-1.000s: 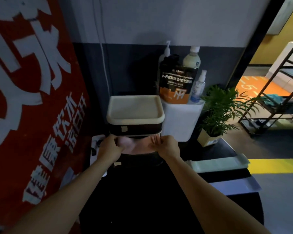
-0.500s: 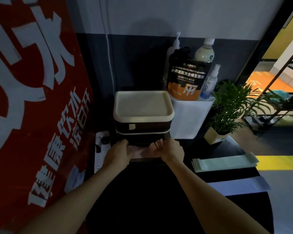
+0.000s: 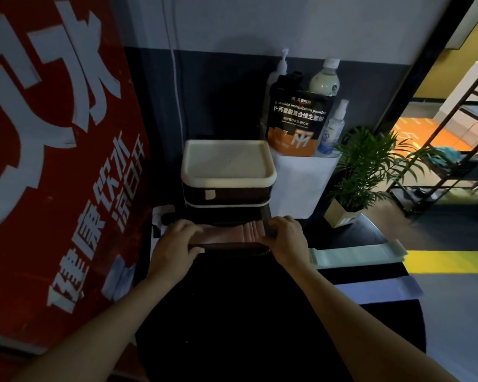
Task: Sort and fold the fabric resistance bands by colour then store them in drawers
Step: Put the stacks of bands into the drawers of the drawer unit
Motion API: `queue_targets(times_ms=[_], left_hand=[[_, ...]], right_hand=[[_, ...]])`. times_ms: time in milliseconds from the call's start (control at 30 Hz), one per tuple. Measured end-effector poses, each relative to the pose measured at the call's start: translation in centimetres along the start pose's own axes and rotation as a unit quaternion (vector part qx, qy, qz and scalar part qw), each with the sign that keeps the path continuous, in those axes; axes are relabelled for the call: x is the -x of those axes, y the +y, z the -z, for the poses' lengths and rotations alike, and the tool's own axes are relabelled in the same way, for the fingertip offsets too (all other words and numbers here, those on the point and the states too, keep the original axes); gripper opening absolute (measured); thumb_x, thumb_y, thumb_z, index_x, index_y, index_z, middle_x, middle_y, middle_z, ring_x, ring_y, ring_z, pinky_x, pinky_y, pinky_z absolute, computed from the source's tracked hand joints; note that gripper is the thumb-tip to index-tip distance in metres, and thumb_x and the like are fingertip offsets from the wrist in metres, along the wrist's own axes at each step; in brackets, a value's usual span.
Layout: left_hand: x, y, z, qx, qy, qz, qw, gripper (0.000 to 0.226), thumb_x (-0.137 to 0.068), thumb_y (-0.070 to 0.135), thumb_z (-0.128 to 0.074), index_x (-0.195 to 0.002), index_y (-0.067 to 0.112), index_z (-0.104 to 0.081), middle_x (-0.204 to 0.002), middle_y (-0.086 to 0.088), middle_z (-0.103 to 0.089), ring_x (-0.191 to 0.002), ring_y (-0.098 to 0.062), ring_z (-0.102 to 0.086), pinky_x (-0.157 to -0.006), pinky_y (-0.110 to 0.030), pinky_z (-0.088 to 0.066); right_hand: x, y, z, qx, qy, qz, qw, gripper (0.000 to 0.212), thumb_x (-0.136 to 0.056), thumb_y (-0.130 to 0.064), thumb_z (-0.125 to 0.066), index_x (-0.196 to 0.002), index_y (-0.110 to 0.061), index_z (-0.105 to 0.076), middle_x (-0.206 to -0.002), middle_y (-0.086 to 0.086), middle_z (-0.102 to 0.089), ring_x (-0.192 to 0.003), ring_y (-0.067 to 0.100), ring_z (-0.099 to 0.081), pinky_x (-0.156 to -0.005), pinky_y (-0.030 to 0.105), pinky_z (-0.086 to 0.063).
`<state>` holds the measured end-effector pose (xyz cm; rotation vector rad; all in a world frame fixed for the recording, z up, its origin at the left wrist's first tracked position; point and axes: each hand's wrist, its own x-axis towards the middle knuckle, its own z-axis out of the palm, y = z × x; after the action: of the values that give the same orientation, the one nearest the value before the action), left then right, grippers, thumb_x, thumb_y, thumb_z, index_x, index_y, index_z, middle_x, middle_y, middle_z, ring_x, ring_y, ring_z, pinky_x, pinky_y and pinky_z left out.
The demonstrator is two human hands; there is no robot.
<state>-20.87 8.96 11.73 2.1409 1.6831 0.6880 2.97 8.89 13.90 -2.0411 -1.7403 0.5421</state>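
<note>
Pink bands [image 3: 226, 233] sit folded in the pulled-out bottom drawer [image 3: 229, 246], long axis running between my fingers. Left hand [image 3: 174, 245] and right hand [image 3: 286, 238] each curl over an end, pressing it down; green bands [image 3: 356, 253] wait just right of my right fingers.

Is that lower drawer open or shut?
Open: the lower drawer is pulled out, pink bands lying inside it.

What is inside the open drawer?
Folded pink bands lie in the open drawer, with the left hand and right hand on them. The hands cover both ends.
</note>
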Motion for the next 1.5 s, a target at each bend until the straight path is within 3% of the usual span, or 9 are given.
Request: queue_targets(times_ms=[133, 300, 733, 867, 1000, 1100, 1200, 1367, 1500], left_hand=[[0.3, -0.3, -0.2, 0.047, 0.041, 0.106, 0.992, 0.054, -0.079, 0.018, -0.072, -0.127, 0.008, -0.049, -0.130, -0.011, -0.044, -0.118, -0.027, -0.045, -0.092, -0.031, -0.037], [-0.3, -0.6, -0.4, 0.116, 0.052, 0.165, 0.978, 0.062, -0.075, 0.010, -0.076, -0.129, 0.003, -0.047, -0.131, -0.017, -0.048, -0.117, -0.031, -0.049, -0.094, -0.034, -0.039], [-4.9, -2.8, -1.1, 0.267, 0.073, 0.195, 0.941, 0.059, -0.069, -0.006, -0.075, -0.123, -0.003, -0.051, -0.120, -0.009, -0.054, -0.103, -0.016, -0.051, -0.089, -0.026, -0.040], [-6.6, -4.5, -1.8, 0.277, 0.071, 0.208, 0.935, 0.058, -0.064, -0.012, -0.076, -0.116, -0.003, -0.051, -0.115, -0.020, -0.058, -0.105, -0.032, -0.058, -0.088, -0.037, -0.048], [-8.0, -4.8, -2.2, 0.257, 0.066, 0.192, 0.945, 0.060, -0.062, -0.001, -0.082, -0.114, 0.006, -0.054, -0.100, -0.006, -0.062, -0.098, -0.026, -0.059, -0.086, -0.038, -0.048], [-8.6, -5.2, -2.2, 0.255, 0.048, 0.180, 0.949, 0.068, -0.061, 0.011, -0.085, -0.122, 0.012, -0.054, -0.108, -0.001, -0.062, -0.101, -0.022, -0.060, -0.092, -0.041, -0.049], [-9.2, -5.6, -2.6, 0.245, 0.043, 0.183, 0.951, 0.073, -0.058, 0.029, -0.086, -0.123, 0.016, -0.055, -0.113, -0.001, -0.064, -0.103, -0.019, -0.061, -0.090, -0.039, -0.050], [-9.9, -6.2, -3.4, 0.241, 0.080, 0.189, 0.949, 0.058, -0.063, 0.013, -0.084, -0.115, 0.007, -0.060, -0.105, -0.006, -0.066, -0.097, -0.021, -0.062, -0.081, -0.030, -0.046], [-9.7, -6.6, -3.8, 0.237, 0.091, 0.202, 0.946, 0.061, -0.064, 0.015, -0.084, -0.118, 0.011, -0.057, -0.110, -0.009, -0.065, -0.101, -0.025, -0.061, -0.090, -0.041, -0.049]], right_hand=[[0.8, 1.3, -0.7, -0.020, -0.028, -0.060, 0.998, 0.057, -0.076, -0.029, -0.075, -0.122, -0.009, -0.048, -0.123, 0.009, -0.044, -0.118, 0.029, -0.043, -0.092, 0.040, -0.042], [-0.2, 1.4, -1.3, -0.063, -0.035, -0.092, 0.993, 0.036, -0.077, -0.027, -0.074, -0.099, -0.008, -0.054, -0.104, 0.010, -0.061, -0.098, 0.030, -0.057, -0.079, 0.040, -0.049], [-4.9, 1.3, -2.3, -0.098, -0.003, -0.097, 0.990, 0.035, -0.077, -0.024, -0.075, -0.103, -0.008, -0.058, -0.101, 0.009, -0.066, -0.093, 0.026, -0.061, -0.080, 0.039, -0.051], [-6.6, 1.4, -2.5, -0.112, 0.005, -0.097, 0.989, 0.050, -0.077, -0.024, -0.075, -0.118, -0.007, -0.053, -0.111, 0.010, -0.063, -0.102, 0.027, -0.059, -0.085, 0.040, -0.050], [-8.2, 1.5, -2.5, -0.141, -0.008, -0.094, 0.985, 0.062, -0.077, -0.021, -0.075, -0.130, -0.006, -0.046, -0.126, 0.011, -0.055, -0.114, 0.028, -0.055, -0.095, 0.044, -0.046], [-8.9, 1.5, -2.5, -0.167, -0.021, -0.088, 0.982, 0.065, -0.077, -0.017, -0.074, -0.134, -0.009, -0.044, -0.131, 0.010, -0.054, -0.120, 0.027, -0.051, -0.097, 0.037, -0.043], [-9.4, 1.5, -2.8, -0.202, -0.030, -0.076, 0.976, 0.059, -0.077, -0.012, -0.074, -0.130, -0.012, -0.048, -0.129, 0.007, -0.057, -0.119, 0.025, -0.052, -0.091, 0.029, -0.041], [-9.9, 1.8, -3.7, -0.213, 0.009, -0.083, 0.973, 0.051, -0.074, -0.016, -0.077, -0.119, -0.010, -0.054, -0.119, 0.006, -0.063, -0.111, 0.023, -0.057, -0.088, 0.032, -0.046], [-10.1, 2.2, -4.2, -0.231, 0.015, -0.086, 0.969, 0.049, -0.072, -0.017, -0.079, -0.115, -0.012, -0.056, -0.114, 0.004, -0.064, -0.105, 0.020, -0.059, -0.087, 0.032, -0.048]])
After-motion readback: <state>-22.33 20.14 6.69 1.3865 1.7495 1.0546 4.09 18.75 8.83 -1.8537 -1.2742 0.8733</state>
